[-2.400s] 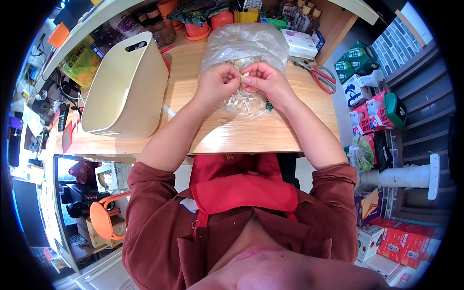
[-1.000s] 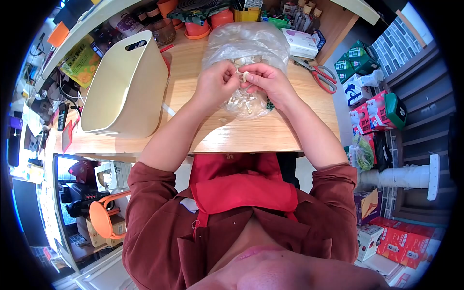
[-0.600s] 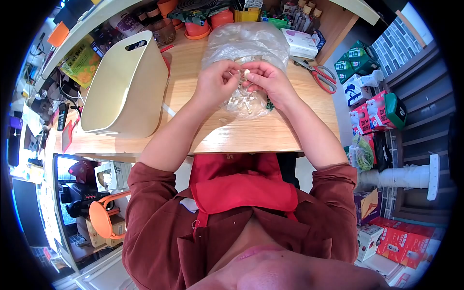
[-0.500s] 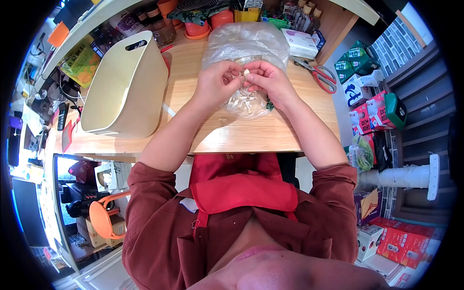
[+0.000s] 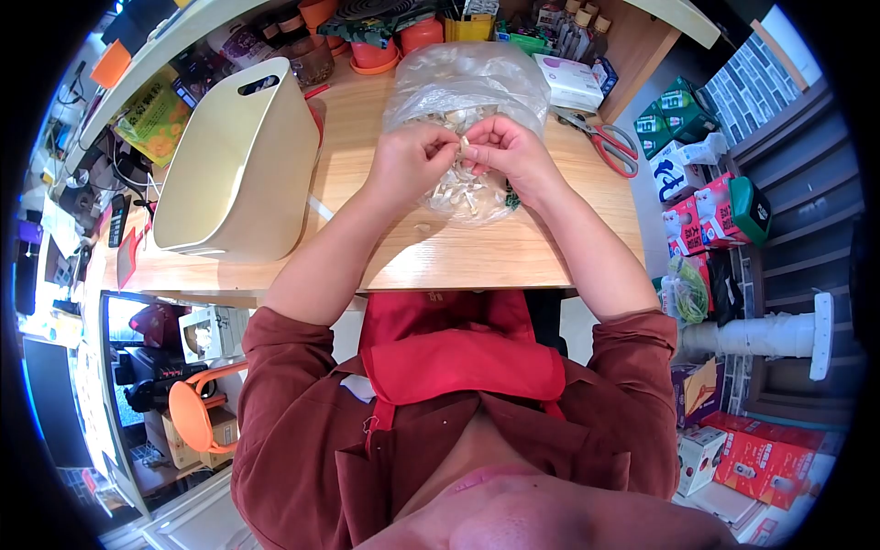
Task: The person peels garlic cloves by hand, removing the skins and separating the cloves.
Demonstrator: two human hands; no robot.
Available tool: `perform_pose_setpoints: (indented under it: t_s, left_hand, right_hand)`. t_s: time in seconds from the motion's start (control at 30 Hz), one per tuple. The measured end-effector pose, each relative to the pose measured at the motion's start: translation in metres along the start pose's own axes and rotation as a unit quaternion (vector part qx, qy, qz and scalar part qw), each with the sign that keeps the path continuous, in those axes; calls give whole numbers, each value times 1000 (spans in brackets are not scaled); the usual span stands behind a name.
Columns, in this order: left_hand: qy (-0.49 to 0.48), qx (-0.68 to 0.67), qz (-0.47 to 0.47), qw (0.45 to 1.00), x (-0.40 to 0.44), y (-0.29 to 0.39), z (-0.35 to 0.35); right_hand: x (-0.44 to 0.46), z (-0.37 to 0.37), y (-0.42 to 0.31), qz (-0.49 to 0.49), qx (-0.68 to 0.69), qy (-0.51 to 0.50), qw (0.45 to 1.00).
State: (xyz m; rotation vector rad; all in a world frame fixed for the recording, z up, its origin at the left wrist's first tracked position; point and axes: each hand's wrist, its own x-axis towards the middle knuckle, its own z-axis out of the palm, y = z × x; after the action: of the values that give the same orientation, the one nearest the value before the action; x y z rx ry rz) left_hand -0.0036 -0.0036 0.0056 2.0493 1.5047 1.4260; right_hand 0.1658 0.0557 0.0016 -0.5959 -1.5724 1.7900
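Observation:
My left hand (image 5: 410, 165) and my right hand (image 5: 516, 156) meet above a clear plastic bag (image 5: 463, 69) on the wooden table. A small pale piece that looks like a garlic clove (image 5: 464, 147) is pinched between their fingertips. My right thumb and index finger hold it, and my left fingertips grip its near side. Under the hands, whitish papery bits (image 5: 469, 195) lie on or in the crumpled bag; the plastic makes it hard to tell which. One pale scrap (image 5: 422, 226) rests on bare wood near the left wrist.
A tall cream bin (image 5: 234, 174) stands on the table at the left. Red-handled scissors (image 5: 612, 147) lie right of the bag, near a white box (image 5: 568, 82). Orange pots (image 5: 374, 57) and small bottles (image 5: 573, 37) line the back. The table's front edge (image 5: 467, 289) borders my red apron.
My left fingers have closed in on the pale clove, which now shows less and is turned slightly. My arms and the bag have stayed in place.

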Motion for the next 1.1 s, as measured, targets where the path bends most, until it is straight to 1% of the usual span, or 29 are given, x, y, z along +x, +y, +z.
perform_pose_setpoints:
  t_s: [0.23,0.43,0.53,0.63,0.73,0.83,0.93,1.03,1.1]
  left_hand:
    - [8,-15,-33,999,0,4,-1]
    - [21,-77,-82,993,-1,1,0]
    - [30,-72,-42,996,1,-10,3]
    - [7,-15,-37,999,2,-7,0]
    - [18,-79,-78,994,2,-11,4]
    - [-14,-92,-132,987,3,-1,-1]
    - [-62,-210,-210,953,5,1,-6]
    - [-73,-245,-235,938,6,5,-9]
    - [-89,-238,-239,937,6,5,-10]
  right_hand:
    - [0,2,1,9,1,-9,1000]
    - [-1,3,-1,8,3,-12,1000]
    - [-2,3,-3,8,4,-11,1000]
    - [-2,4,-4,15,7,9,1000]
    - [-2,4,-4,13,-3,20,1000]
    - [-2,4,-5,-1,-31,27,999]
    - [0,4,0,-26,-70,31,997]
    - [1,4,6,-46,-101,38,993]
    - [2,4,7,-50,-125,45,990]
